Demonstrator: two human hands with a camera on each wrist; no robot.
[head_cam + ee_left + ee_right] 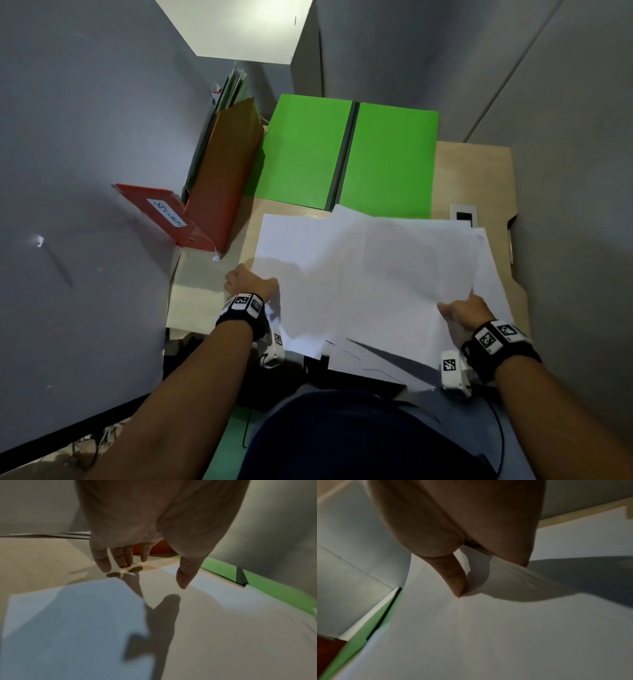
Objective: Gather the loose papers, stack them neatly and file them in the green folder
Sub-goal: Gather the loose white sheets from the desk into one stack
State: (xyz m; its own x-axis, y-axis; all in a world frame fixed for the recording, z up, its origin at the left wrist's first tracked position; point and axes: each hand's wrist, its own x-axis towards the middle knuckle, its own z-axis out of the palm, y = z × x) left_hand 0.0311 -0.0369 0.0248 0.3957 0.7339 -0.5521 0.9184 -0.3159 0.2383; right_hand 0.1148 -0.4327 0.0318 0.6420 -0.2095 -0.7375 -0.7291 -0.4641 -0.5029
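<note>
The green folder (349,154) lies spread flat at the back of the desk, also visible as green folder (267,584) and green folder (359,635). Several loose white papers (370,274) overlap in a rough pile in front of it and hang over the near edge. My left hand (251,282) is at the pile's left edge. Its fingers (102,561) point straight down to the desk beside the papers (223,628), thumb apart, holding nothing. My right hand (466,308) pinches the papers (488,628) at their right side, thumb on top, and the sheets bow upward there.
A brown box file (222,178) stuffed with documents leans at the left, with a red labelled folder (164,214) beside it. Grey partition walls close in left, back and right. A white cable port (464,216) sits in the wooden desk (472,178) at the right.
</note>
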